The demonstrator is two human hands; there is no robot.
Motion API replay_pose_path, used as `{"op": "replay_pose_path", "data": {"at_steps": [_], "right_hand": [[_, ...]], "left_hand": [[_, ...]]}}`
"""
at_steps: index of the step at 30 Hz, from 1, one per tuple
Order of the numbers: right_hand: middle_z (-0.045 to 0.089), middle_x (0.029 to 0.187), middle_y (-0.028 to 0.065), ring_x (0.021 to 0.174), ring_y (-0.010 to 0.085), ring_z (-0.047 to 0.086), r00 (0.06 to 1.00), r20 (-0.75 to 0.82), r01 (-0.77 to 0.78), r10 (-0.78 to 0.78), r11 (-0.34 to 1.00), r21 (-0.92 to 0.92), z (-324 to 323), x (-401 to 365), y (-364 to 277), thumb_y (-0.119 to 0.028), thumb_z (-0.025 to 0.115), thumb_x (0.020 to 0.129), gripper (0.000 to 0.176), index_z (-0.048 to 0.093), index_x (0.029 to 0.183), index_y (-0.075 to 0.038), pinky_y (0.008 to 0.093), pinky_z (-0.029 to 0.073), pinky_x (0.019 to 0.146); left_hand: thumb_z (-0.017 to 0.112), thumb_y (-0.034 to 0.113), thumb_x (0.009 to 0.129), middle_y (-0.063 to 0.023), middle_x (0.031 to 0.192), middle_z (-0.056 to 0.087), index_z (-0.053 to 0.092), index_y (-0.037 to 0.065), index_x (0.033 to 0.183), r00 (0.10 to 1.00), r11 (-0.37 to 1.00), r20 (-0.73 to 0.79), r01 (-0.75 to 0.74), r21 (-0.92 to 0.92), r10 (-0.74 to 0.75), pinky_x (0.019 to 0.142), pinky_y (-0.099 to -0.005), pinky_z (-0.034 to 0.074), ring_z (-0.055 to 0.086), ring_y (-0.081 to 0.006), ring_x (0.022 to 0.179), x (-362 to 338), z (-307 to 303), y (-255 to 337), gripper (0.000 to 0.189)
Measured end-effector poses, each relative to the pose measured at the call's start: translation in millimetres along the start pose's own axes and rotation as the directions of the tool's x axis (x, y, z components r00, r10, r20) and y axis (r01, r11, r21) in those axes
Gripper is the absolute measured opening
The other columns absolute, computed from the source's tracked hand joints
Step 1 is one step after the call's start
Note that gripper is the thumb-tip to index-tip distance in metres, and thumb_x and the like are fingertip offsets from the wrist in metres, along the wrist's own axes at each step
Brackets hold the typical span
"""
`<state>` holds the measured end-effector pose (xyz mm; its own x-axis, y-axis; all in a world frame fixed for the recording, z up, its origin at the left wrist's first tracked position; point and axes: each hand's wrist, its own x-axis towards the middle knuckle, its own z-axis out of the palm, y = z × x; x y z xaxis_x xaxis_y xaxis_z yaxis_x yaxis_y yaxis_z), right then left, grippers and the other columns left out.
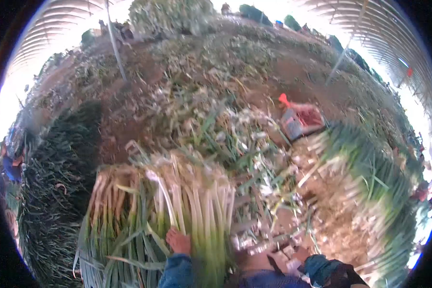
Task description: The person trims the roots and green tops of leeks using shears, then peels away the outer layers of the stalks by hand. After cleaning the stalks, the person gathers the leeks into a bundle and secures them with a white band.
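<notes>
A thick heap of long green onions (209, 206) lies in front of me, pale root ends pointing away and green leaves toward me. My left hand (178, 241) is on these stalks at the heap's middle, its fingers curled around a pale green onion stalk. Near my lap on the right is my right hand (300, 255), low and blurred beside a dark teal sleeve. Its fingers are not clear, and I cannot make out whether it holds anything.
Discarded leaves and peelings (254, 125) cover the ground ahead. On the right lies a row of cleaned green onions (350, 163), with a red and grey bag (305, 120) at its far end. A dark green pile (57, 197) stands left. Metal posts (114, 43) rise behind.
</notes>
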<state>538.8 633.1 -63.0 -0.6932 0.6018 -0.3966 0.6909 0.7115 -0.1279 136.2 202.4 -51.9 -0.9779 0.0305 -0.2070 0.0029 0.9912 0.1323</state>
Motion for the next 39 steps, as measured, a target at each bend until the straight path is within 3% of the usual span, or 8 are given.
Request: {"op": "replay_pose_path", "data": {"at_steps": [5, 9, 12, 14, 20, 28, 32, 39], "right_hand": [[0.065, 0.084, 0.0188, 0.08, 0.035, 0.063, 0.965, 0.229, -0.164, 0.129, 0.976, 0.142, -16.2, -181.2, 72.6, -0.033, 0.069, 0.069, 0.038, 0.064, 0.091, -0.003, 0.0444, 0.049, 0.07], [0.064, 0.086, 0.0183, 0.085, 0.0325, 0.061, 0.89, 0.295, -0.433, 0.349, 0.849, 0.303, -34.3, -201.9, -17.2, -0.024, 0.069, 0.066, 0.038, 0.061, 0.095, 0.0, 0.0397, 0.048, 0.075], [0.062, 0.098, 0.0157, 0.092, 0.0259, 0.059, 0.994, 0.095, -0.102, 0.046, 0.66, 0.745, -89.7, -172.9, -121.0, -0.015, 0.068, 0.07, 0.049, 0.054, 0.114, -0.001, 0.0368, 0.046, 0.082], [0.059, 0.105, 0.0179, 0.098, 0.0285, 0.058, 0.986, 0.163, -0.056, -0.028, 0.869, 0.491, -79.9, -157.3, -124.9, -0.013, 0.064, 0.076, 0.046, 0.051, 0.118, -0.002, 0.0377, 0.044, 0.086], [0.058, 0.102, 0.0182, 0.096, 0.0366, 0.055, 0.917, -0.12, 0.397, -0.379, 0.858, 0.324, -77.7, -109.4, -87.9, -0.008, 0.06, 0.076, 0.039, 0.053, 0.114, -0.004, 0.0429, 0.046, 0.081], [0.06, 0.09, 0.0186, 0.082, 0.035, 0.059, 0.891, -0.417, -0.063, 0.181, 0.957, 0.282, -23.2, -136.3, 132.9, -0.009, 0.058, 0.076, 0.024, 0.057, 0.099, -0.004, 0.0416, 0.048, 0.072], [0.053, 0.088, 0.0145, 0.085, 0.0302, 0.053, 0.675, -0.107, -0.57, 0.73, 0.608, 0.553, 38.1, -202.7, 229.4, -0.006, 0.063, 0.067, 0.038, 0.05, 0.103, -0.003, 0.0402, 0.042, 0.073], [0.054, 0.092, 0.0208, 0.086, 0.0359, 0.052, 0.414, 0.135, -0.775, 0.9, 0.27, 0.571, 167.0, -212.2, 226.8, -0.014, 0.067, 0.062, 0.045, 0.048, 0.1, 0.0, 0.0438, 0.041, 0.074]], "left_hand": [[0.062, 0.048, 0.078, -0.0277, 0.128, 0.043, 0.022, -0.007, 0.138, 0.997, 0.997, 0.033, -0.064, 0.03, 0.063, 0.102, -0.0483, 0.031, 0.041, -0.0399, 0.119, -4.0, -11.3, 0.3, 0.091], [0.07, 0.046, 0.071, -0.0178, 0.109, 0.052, 0.032, -0.005, 0.131, 0.989, 0.974, -0.092, -0.092, 0.206, 0.113, 0.082, -0.0406, 0.043, 0.051, -0.0304, 0.098, -10.0, -19.7, 10.3, 0.087], [0.069, 0.041, 0.073, -0.0213, 0.116, 0.05, 0.031, -0.004, 0.133, 0.995, 0.975, -0.034, -0.09, 0.202, 0.099, 0.087, -0.0448, 0.041, 0.049, -0.0345, 0.106, -5.8, -9.7, 9.5, 0.084], [0.068, 0.04, 0.074, -0.0224, 0.118, 0.048, 0.029, -0.004, 0.134, 0.997, 0.983, -0.004, -0.069, 0.167, 0.071, 0.088, -0.0467, 0.04, 0.047, -0.0366, 0.108, -6.3, -12.3, 12.8, 0.084], [0.066, 0.039, 0.077, -0.0243, 0.121, 0.046, 0.025, -0.003, 0.136, 0.995, 0.971, -0.012, -0.094, 0.22, 0.099, 0.091, -0.0496, 0.038, 0.045, -0.0397, 0.112, 3.2, 8.7, 3.3, 0.084], [0.066, 0.038, 0.079, -0.0288, 0.113, 0.05, 0.03, -0.004, 0.126, 0.979, 0.953, -0.018, -0.194, 0.232, 0.204, 0.09, -0.0477, 0.039, 0.049, -0.0417, 0.108, 24.4, 27.9, -25.7, 0.074], [0.063, 0.041, 0.08, -0.0314, 0.121, 0.047, 0.026, -0.008, 0.132, 0.984, 0.939, 0.006, -0.172, 0.298, 0.179, 0.093, -0.0478, 0.038, 0.047, -0.0425, 0.112, 43.5, 36.4, -41.0, 0.08], [0.064, 0.038, 0.081, -0.0304, 0.122, 0.046, 0.029, -0.01, 0.13, 0.99, 0.901, 0.051, -0.142, 0.411, 0.133, 0.093, -0.0461, 0.038, 0.047, -0.0427, 0.111, 62.9, 39.3, -51.8, 0.077]]}}
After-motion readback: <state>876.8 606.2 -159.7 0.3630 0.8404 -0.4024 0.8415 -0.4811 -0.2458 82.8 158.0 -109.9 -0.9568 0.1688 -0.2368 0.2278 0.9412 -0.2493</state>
